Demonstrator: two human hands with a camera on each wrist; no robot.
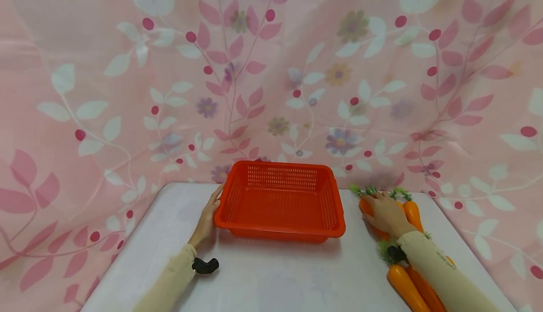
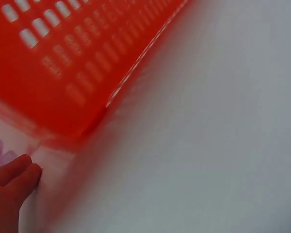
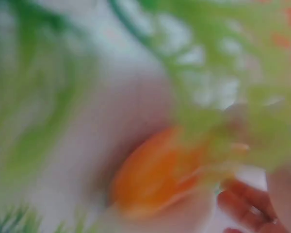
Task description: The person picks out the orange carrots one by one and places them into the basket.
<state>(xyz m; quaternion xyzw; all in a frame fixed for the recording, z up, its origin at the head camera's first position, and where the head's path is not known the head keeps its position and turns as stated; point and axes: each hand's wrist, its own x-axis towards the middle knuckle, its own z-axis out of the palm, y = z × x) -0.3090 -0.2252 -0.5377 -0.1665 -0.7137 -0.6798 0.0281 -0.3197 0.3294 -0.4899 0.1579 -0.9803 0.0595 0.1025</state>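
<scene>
A red-orange plastic basket [image 1: 280, 233] with slotted sides stands on the table. My left hand [image 1: 207, 221] rests along its left side, fingers extended; the left wrist view shows the fingers [image 2: 22, 177] near the basket's corner. On the right, my right hand [image 1: 387, 214] lies over an orange carrot [image 1: 366, 207] with a leafy green top, the thumb and fingers curled about it. The palm hides part of that carrot. In the right wrist view, a blurred carrot [image 3: 148, 179] shows beside curled fingers [image 3: 247, 201], behind green leaves [image 3: 203, 58].
Another carrot [image 1: 412, 214] lies just right of my right hand. More carrots [image 1: 406, 287] lie nearer me, partly under the right sleeve [image 1: 441, 269]. A white table [image 1: 271, 279] carries everything, and a pink floral cloth [image 1: 275, 114] hangs behind it.
</scene>
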